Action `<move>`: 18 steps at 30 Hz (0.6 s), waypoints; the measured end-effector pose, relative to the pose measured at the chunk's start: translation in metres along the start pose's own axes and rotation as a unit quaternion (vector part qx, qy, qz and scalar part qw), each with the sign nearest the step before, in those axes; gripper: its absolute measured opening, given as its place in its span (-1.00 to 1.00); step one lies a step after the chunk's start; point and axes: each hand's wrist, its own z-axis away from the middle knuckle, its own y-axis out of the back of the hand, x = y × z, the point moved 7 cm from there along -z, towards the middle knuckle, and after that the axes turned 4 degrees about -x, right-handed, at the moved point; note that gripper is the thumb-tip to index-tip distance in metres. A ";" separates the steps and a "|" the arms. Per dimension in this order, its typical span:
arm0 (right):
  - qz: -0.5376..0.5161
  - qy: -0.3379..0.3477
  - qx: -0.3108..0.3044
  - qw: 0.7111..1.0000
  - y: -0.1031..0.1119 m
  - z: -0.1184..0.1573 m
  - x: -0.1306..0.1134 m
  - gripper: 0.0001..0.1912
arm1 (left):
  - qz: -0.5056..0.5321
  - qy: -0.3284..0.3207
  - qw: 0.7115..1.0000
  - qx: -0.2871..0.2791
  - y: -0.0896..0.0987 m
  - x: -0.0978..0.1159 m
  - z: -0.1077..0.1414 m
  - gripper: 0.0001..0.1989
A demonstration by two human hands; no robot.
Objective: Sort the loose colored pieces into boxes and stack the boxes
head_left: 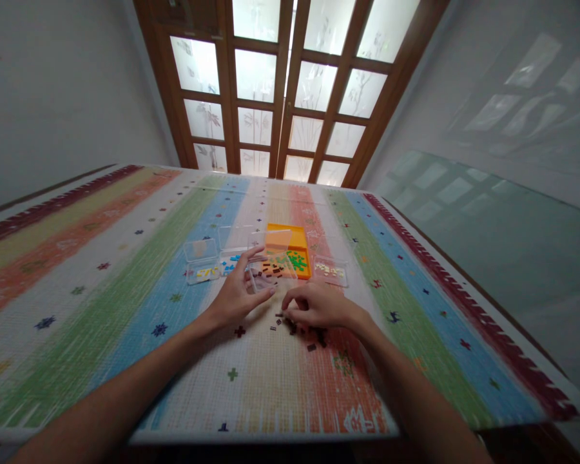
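Note:
My left hand (239, 290) holds a clear plastic box (290, 274) with several dark brown pieces in it, tilted above the cloth. Its thumb and fingers wrap the box's left side. Just right of the box, my right hand (316, 304) has its fingertips pinched together low over the cloth; whatever lies between them is too small to make out. Loose dark brown pieces (312, 347) are scattered below and beside the right hand. Behind the clear box stands an open orange box (286, 236) with green pieces (297, 260).
An open clear box with yellow pieces (207, 272) stands at the left, near one with blue pieces (231, 263). A clear box with pale pieces (329, 271) is at the right. The striped cloth (174, 296) covers the table; wooden glazed doors (283, 103) stand beyond.

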 end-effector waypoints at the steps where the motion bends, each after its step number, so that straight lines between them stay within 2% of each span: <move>1: 0.004 0.005 -0.011 1.000 -0.004 -0.002 -0.001 -0.84 | -0.003 0.000 1.000 -0.001 0.000 0.001 0.000 -0.25; 7: 0.034 0.027 -0.024 0.999 -0.020 -0.008 -0.002 -0.83 | -0.019 -0.015 1.000 -0.006 0.000 0.004 0.000 -0.26; 11: 0.047 0.017 -0.011 0.999 -0.021 -0.009 -0.003 -0.82 | -0.029 -0.018 0.999 -0.012 -0.001 0.002 0.001 -0.25; 15: -0.005 0.033 0.036 0.999 -0.009 -0.005 -0.007 -0.86 | -0.024 -0.017 1.000 -0.008 -0.001 0.000 0.001 -0.24; 18: -0.065 0.042 0.113 0.991 0.008 0.001 -0.004 -0.89 | -0.011 -0.010 1.000 -0.014 -0.003 -0.002 0.002 -0.24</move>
